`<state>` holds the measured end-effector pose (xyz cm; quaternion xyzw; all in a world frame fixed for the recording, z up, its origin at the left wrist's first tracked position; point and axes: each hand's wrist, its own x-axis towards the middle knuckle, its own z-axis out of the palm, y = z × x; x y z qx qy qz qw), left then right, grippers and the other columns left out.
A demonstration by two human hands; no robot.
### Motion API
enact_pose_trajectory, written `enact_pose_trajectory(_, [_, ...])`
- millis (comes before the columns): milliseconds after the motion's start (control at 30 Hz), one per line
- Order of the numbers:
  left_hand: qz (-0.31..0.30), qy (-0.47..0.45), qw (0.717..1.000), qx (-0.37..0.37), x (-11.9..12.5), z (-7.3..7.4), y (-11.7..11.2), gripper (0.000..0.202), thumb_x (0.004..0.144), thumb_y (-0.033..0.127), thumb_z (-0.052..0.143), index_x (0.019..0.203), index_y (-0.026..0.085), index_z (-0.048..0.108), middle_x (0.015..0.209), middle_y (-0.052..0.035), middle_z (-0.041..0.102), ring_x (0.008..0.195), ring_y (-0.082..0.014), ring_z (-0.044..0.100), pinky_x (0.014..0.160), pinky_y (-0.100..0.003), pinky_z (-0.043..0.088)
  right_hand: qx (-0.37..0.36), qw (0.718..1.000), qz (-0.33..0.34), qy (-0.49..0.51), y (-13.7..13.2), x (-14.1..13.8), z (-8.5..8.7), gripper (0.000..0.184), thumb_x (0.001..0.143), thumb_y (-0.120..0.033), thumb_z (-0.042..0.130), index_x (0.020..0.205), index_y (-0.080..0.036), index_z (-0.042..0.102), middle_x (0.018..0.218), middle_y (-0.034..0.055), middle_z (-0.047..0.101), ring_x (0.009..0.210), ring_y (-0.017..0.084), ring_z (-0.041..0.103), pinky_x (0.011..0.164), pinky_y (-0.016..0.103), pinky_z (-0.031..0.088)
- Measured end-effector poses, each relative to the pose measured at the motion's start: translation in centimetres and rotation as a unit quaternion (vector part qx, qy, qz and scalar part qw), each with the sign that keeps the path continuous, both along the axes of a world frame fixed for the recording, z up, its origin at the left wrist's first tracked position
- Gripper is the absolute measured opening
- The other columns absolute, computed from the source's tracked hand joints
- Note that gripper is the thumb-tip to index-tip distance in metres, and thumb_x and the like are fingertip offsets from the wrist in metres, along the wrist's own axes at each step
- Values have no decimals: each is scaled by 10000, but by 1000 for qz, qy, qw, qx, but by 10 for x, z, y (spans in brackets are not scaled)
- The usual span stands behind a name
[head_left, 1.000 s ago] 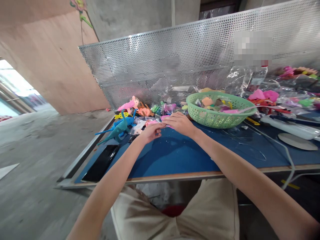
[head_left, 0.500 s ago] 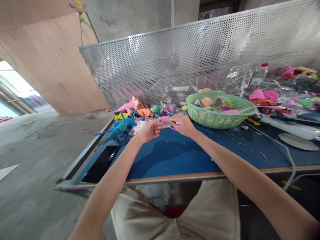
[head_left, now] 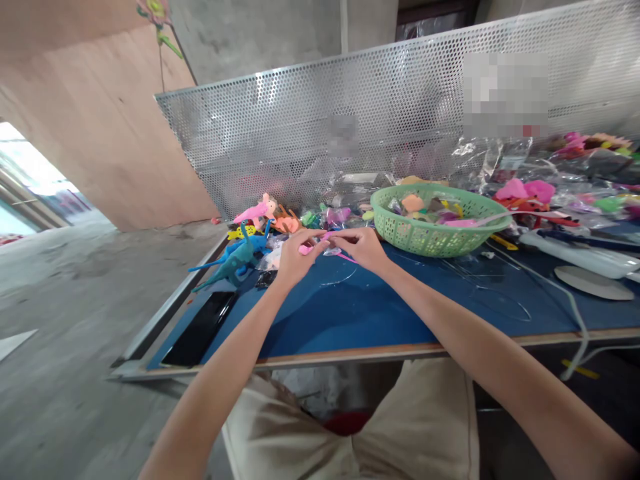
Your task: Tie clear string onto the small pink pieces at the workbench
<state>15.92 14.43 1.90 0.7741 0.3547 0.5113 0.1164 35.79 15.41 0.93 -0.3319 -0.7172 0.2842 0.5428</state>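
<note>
Over the blue tabletop (head_left: 345,307), my left hand (head_left: 297,259) is closed round a small pink clay-like piece (head_left: 304,250); its thumb points toward the other hand. Fingertips of my right hand (head_left: 366,249) pinch the same pink material where the two hands meet. A thin pink strip (head_left: 347,258) shows just below the right fingers. How the pink parts join is hidden by the fingers. Left of my hands stand a teal dinosaur-like figure (head_left: 235,268) and a blue one (head_left: 257,245). Clear plastic wrapping (head_left: 271,259) lies beside the left hand.
A green basket (head_left: 425,237) of colourful pieces stands to the right. A black phone-like slab (head_left: 201,330) lies at front left. Perforated metal sheet (head_left: 290,127) rises behind. A white cable (head_left: 575,313) hangs over the front edge at right.
My left hand has turned over, from fingers stretched out to fingers curled with the thumb on top, round the pink piece. My right hand's fingers have drawn into a pinch.
</note>
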Motion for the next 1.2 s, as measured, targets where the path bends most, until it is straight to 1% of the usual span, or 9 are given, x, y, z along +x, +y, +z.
enact_pose_trajectory(133, [-2,-3,998,-71,3,-1,-2,236,918,401,632,1014,238,773,1033,-56,753,933,-195,676,836,-296,525,-17,999,36,-3,-3,-3,1,245,859,-390,675,970,-220,812,794,46,777,711,182,703,670,311,544])
enact_pose_trajectory(300, [-31,-79,980,-181,5,-5,-2,268,856,413,699,1024,217,772,947,-48,754,779,-174,691,765,-291,553,-25,998,48,-10,-3,-2,1,217,860,-372,664,910,-201,788,786,44,766,728,177,700,687,302,541])
enact_pose_trajectory(533, [-116,-122,941,-294,5,-6,1,443,788,514,752,1049,157,732,893,-77,742,786,-193,713,658,-292,602,64,990,-35,-121,-2,0,2,211,866,-305,629,711,-203,731,623,-15,658,566,109,520,570,272,381])
enact_pose_trajectory(667, [-106,-127,939,-302,6,-8,3,485,773,543,760,1050,147,719,913,-90,743,785,-207,732,614,-284,608,65,984,-67,-152,-4,0,3,205,871,-341,634,749,-206,730,648,-6,667,555,114,503,557,282,354])
enact_pose_trajectory(800, [-101,-113,942,-301,5,-11,5,484,800,549,734,1077,152,709,963,-99,749,766,-207,742,567,-255,592,68,986,-82,-124,-2,2,4,191,848,-376,678,869,-194,731,794,33,731,640,143,584,604,291,415])
enact_pose_trajectory(900, [-104,-88,940,-314,4,-10,3,480,815,552,719,1093,162,705,993,-110,753,754,-208,745,493,-218,548,76,988,-83,-101,3,5,4,239,906,-369,610,1004,-187,731,915,61,754,711,165,629,652,303,462])
enact_pose_trajectory(1000, [-111,-61,940,-318,4,-9,0,465,825,556,707,1070,161,713,996,-119,750,714,-200,738,442,-207,510,120,979,-81,-144,5,9,6,251,946,-320,556,1068,-211,747,1034,63,760,803,181,649,719,321,475])
enact_pose_trajectory(1067, [-113,-50,940,-318,5,-7,-2,454,829,561,699,1048,164,723,988,-114,748,693,-188,729,443,-212,503,133,974,-69,-170,5,10,7,258,960,-316,543,1070,-224,757,1028,56,765,788,178,643,721,323,472])
enact_pose_trajectory(1200, [-106,-30,948,-298,5,-4,-2,400,846,542,684,997,179,754,946,-86,751,649,-153,683,461,-214,461,72,987,-44,-139,5,10,7,234,933,-329,586,1004,-199,767,873,52,768,700,170,642,674,313,478])
